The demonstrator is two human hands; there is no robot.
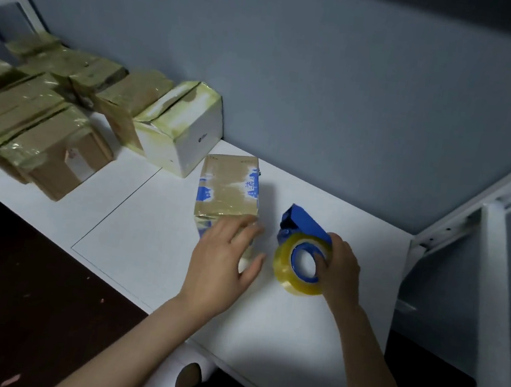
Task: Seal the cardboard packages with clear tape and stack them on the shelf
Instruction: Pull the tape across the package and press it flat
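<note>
**My two hands, a package and a roll of tape**

I am resting my left hand (224, 259) on the near end of a small cardboard package with blue print and shiny tape all over it (229, 190). The fingers (245, 230) of this hand are lying almost straight on top of it. My thumb is sticking out to the side, so I am not squeezing anything. The package is lying flat on the white bench (148, 229), near the middle.

My right hand (339, 266) is gripping a fat, yellowish roll of clear tape (283, 271) that is sitting in a blue plastic holder (305, 221). My thumb is poking into the hole of the roll, and my other fingers are curling round the back of it. The roll is just beside the package, on its right. I cannot tell if the roll is touching the bench.

Farther back, a white box with yellowish tape on it (178, 130) is standing by the grey wall (323, 89). Left of it, a pile of taped brown cardboard boxes (47, 137) is crowding together. A white metal frame (492, 284) is standing on the right.
</note>
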